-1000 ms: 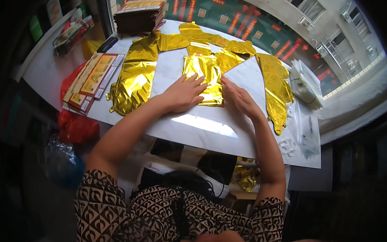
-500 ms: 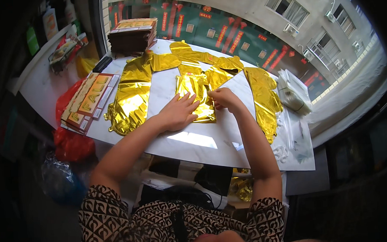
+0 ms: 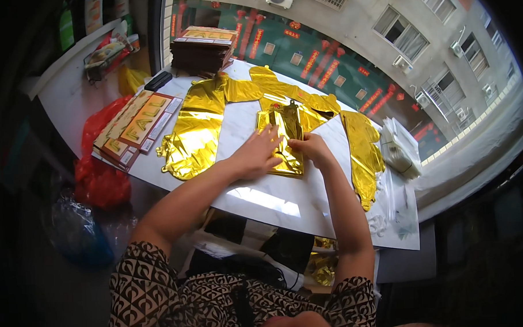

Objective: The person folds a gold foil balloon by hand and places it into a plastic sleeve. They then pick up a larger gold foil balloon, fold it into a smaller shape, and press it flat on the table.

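Observation:
A folded gold foil balloon (image 3: pixel 278 118) lies on the white marble-patterned table in front of me. My left hand (image 3: pixel 260 153) rests on its left side, fingers spread and pressed flat. At its right edge, my right hand (image 3: pixel 313 148) pinches the foil between thumb and fingers. A narrow, darker flap runs along that right side. Flat gold foil balloons lie around it: a long one (image 3: pixel 201 122) to the left, others (image 3: pixel 264 82) behind, overlapping one another, and one (image 3: pixel 362 154) to the right. The undersides of my fingers are hidden.
Flat printed boxes (image 3: pixel 139 124) lie at the left edge, with a taller stack (image 3: pixel 203 53) at the back left. A black object (image 3: pixel 158 81) sits between them. Clear plastic bags (image 3: pixel 400 150) are piled at the right. A red bag (image 3: pixel 102 180) hangs beside the table.
The whole view has shifted a little. My right hand has moved slightly down the balloon's right edge, where a narrow folded flap now shows. My left hand still presses the foil.

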{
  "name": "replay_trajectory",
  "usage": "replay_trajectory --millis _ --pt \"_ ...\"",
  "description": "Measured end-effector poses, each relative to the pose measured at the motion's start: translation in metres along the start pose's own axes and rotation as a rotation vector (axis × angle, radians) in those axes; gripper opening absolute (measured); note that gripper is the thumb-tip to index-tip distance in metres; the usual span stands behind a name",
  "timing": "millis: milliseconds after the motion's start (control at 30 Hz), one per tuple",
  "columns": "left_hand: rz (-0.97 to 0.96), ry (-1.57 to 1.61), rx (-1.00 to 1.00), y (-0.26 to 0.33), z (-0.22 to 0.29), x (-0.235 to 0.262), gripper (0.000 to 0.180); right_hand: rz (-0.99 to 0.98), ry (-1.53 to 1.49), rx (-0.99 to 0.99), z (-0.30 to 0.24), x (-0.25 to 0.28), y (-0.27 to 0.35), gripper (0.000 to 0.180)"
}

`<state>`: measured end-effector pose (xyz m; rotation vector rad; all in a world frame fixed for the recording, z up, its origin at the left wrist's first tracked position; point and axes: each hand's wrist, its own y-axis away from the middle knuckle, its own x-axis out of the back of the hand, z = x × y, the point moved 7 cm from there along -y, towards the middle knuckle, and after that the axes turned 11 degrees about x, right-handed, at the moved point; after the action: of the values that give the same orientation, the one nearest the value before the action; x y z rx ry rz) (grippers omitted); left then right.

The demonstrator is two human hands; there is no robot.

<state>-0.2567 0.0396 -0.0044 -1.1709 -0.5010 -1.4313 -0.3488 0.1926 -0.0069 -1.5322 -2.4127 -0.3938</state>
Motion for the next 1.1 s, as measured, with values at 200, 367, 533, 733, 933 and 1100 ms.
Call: replay_trajectory --millis 200,367,533,733,933,1100 --pt "0.271 1.205 0.766 -0.001 -0.08 0.015 0.075 -0.021 -0.244 0.276 -0.024 -0.012 0.037 0.036" --pt "-0.322 1.684 0.54 -0.004 -0.001 0.007 0.037 -0.005 -0.309 0.296 -0.027 0.007 0.082 0.039" --pt "-0.285 1.695 0.528 0.002 -0.004 -0.011 0.029 0.413 -0.001 0.4 -0.027 0.026 0.115 0.041" --pt "-0.286 1.63 0.526 0.005 0.008 -0.013 0.031 0.375 -0.177 0.269 -0.009 0.026 0.113 0.045" --pt "-0.305 1.685 0.463 0.013 0.009 -0.01 0.029 0.252 -0.266 0.228 -0.001 0.024 0.113 0.035" --pt "-0.361 1.753 0.394 0.015 0.01 -0.009 0.031 0.193 -0.494 0.254 -0.002 0.013 0.116 0.028"
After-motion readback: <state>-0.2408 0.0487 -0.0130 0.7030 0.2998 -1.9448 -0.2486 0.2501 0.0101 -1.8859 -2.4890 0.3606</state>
